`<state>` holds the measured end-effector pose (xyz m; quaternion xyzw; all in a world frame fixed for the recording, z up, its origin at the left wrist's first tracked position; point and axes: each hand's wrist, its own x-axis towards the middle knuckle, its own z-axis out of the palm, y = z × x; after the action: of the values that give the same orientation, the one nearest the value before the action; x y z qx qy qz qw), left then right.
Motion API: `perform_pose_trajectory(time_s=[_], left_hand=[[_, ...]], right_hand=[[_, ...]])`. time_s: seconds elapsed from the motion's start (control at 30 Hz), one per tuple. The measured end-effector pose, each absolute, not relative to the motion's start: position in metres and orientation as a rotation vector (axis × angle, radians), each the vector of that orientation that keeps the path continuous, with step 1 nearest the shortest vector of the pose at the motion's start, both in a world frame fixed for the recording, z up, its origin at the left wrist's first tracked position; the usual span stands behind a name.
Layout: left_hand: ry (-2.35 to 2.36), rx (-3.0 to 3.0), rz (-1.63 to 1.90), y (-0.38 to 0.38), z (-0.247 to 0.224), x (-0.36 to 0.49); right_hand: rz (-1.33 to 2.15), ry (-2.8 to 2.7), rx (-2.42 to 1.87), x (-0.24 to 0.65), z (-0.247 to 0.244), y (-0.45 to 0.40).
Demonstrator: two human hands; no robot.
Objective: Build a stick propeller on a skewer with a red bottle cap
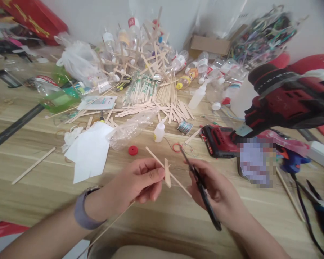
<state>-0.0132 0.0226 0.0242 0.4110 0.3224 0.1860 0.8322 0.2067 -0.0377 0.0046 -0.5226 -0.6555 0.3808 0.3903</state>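
The left hand (147, 178) is pinching closed on a short, flat pale-wood piece (167, 175), already crossing a thin pale-wood stick (182, 186), near centre — right hand (223, 192) is gripping a slim black tool (204, 198); flat pale-wood sticks (129, 110) are lying unjoined, far centre

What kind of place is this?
Probably a craft or tinkering workspace: the table holds piles of wooden sticks, lots of plastic bottles and a red power tool.
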Motion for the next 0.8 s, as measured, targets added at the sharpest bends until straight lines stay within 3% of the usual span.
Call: perform_pose_trajectory(time_s=[0.8], left_hand=[[0.631,0.940,0.263,0.013,-0.003,-0.003]], right_hand=[[1.022,-2.086,-1.366,0.203,0.010,-0.041]])
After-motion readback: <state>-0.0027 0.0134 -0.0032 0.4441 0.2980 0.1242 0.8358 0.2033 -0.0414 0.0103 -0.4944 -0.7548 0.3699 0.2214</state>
